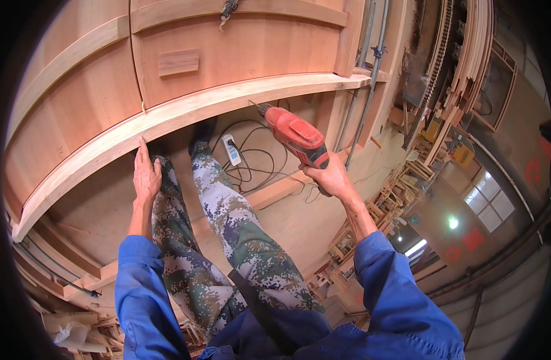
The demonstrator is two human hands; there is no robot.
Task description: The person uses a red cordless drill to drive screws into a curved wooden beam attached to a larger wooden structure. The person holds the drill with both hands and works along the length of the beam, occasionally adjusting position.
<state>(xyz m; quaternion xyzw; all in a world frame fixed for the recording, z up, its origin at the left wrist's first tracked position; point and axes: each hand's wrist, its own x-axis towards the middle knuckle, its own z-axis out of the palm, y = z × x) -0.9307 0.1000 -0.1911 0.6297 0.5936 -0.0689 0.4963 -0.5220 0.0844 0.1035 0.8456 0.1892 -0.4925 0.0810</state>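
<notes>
- The right hand (pixel 326 174) has its fingers wrapped around the grip of a red and black pistol-shaped power drill (pixel 296 131).
- The drill's casing is glossy red with a darker rear end; its dark chuck holds a thin bit.
- It points up and to the left, the bit's tip just beside the near edge of a long, pale, curved wooden rail (pixel 191 107); whether they touch, I cannot tell.
- The left hand (pixel 146 175) holds its fingers nearly straight and close together, fingertips at the rail's near edge, well left of the drill.
- The rail is smooth, light-toned and bowed in this view, running along reddish-brown flat wooden panels (pixel 251 51).
- A small, rectangular, brown wooden block (pixel 179 62) lies on one panel.
- Below the rail, a white and blue power strip (pixel 231 150) lies beside loops of dark cable (pixel 269 157).
</notes>
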